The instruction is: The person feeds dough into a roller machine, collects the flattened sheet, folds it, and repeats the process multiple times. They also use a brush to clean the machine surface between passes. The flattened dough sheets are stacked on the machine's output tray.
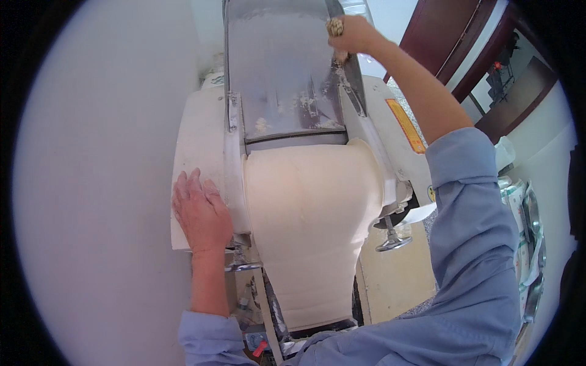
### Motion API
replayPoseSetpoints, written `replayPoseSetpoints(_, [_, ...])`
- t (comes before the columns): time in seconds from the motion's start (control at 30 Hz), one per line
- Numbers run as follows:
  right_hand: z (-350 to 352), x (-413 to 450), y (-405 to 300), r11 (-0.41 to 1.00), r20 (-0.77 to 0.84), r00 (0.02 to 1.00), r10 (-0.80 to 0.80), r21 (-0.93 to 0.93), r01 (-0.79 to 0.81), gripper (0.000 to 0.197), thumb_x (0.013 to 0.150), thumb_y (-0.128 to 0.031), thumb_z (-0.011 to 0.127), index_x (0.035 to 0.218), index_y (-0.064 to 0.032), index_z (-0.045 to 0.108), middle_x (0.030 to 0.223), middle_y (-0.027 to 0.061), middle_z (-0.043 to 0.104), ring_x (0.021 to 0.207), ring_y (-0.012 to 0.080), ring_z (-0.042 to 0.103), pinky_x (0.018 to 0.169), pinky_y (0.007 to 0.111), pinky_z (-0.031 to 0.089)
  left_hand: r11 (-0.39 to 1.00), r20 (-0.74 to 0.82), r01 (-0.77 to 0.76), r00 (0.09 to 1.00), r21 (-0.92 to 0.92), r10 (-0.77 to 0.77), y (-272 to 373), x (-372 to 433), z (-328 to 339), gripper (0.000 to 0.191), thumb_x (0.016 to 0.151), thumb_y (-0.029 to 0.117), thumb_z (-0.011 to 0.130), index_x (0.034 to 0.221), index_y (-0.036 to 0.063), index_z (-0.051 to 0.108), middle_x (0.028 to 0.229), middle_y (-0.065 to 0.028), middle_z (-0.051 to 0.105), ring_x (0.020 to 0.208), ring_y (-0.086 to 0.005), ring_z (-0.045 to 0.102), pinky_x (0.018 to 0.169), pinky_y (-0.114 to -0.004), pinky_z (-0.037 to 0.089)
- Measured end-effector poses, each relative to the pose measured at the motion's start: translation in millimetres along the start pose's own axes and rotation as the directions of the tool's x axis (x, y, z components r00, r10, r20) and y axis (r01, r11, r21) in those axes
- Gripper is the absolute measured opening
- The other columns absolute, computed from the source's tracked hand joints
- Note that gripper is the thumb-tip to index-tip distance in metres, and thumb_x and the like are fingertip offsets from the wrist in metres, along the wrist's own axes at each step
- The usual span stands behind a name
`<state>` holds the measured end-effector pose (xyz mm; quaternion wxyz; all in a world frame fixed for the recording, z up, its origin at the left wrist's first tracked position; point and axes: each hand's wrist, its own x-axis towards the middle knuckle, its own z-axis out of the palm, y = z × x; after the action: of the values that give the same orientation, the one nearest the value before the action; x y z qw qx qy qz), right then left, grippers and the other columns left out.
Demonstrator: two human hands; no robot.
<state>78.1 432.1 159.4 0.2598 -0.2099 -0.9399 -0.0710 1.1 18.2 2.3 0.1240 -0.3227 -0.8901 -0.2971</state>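
A wide sheet of pale dough point(311, 196) drapes over the front of a dough sheeter and hangs down towards me, narrowing at the bottom. Above it slopes a metal feed chute point(281, 68) dusted with flour and dough crumbs. My right hand point(359, 35) grips a small straw hand brush point(335, 27), its bristle end against the chute's right side wall. On the left, my left hand point(201, 208) lies with fingers slightly apart on the machine's white housing point(201, 137), holding nothing. The dough roller is largely hidden under the sheet.
Handwheels stick out low on the right point(393, 243) and left point(243, 266) of the machine. A white wall point(105, 183) stands close on the left. Bags and metal pans point(531, 215) line the right side. A dark red door point(439, 36) is behind on the right.
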Motion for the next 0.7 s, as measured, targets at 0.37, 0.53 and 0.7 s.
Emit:
replayPoseSetpoints(0.37, [-10, -15, -24, 0.918, 0.148, 0.932, 0.330, 0.181, -0.354, 0.050, 0.071, -0.040, 0.068, 0.077, 0.0096, 0.065, 0.069, 0.0169, 0.065, 0.069, 0.0228, 0.070, 0.052, 0.031, 0.056, 1.000, 0.006, 0.011, 1.000, 0.023, -0.011, -1, -1, 0, 0.044, 0.097, 0.028, 0.036, 0.130, 0.0018, 0.047, 0.138, -0.0226, 0.039, 0.131, -0.0398, 0.031, 0.110, -0.049, 0.020])
replayPoseSetpoints(0.53, [-16, -9, -11, 0.947, -0.002, 0.962, 0.274, -0.171, -0.271, 0.050, 0.072, -0.043, 0.066, 0.074, 0.0068, 0.066, 0.070, 0.0172, 0.066, 0.062, 0.0224, 0.069, 0.053, 0.030, 0.057, 1.000, 0.023, 0.019, 1.000, 0.022, -0.019, 4, 1, 1, 0.045, 0.098, 0.030, 0.035, 0.132, 0.0028, 0.046, 0.140, -0.0214, 0.038, 0.132, -0.0395, 0.030, 0.111, -0.049, 0.019])
replayPoseSetpoints(0.7, [-23, -7, -36, 0.901, 0.157, 0.897, 0.413, 0.077, -0.428, 0.054, 0.072, -0.048, 0.065, 0.076, 0.0056, 0.067, 0.073, 0.0205, 0.067, 0.069, 0.0306, 0.069, 0.064, 0.037, 0.056, 0.998, 0.017, 0.050, 0.999, 0.025, -0.051, -2, -2, -1, 0.045, 0.098, 0.031, 0.035, 0.132, 0.0038, 0.046, 0.140, -0.0210, 0.038, 0.132, -0.0397, 0.030, 0.111, -0.049, 0.019])
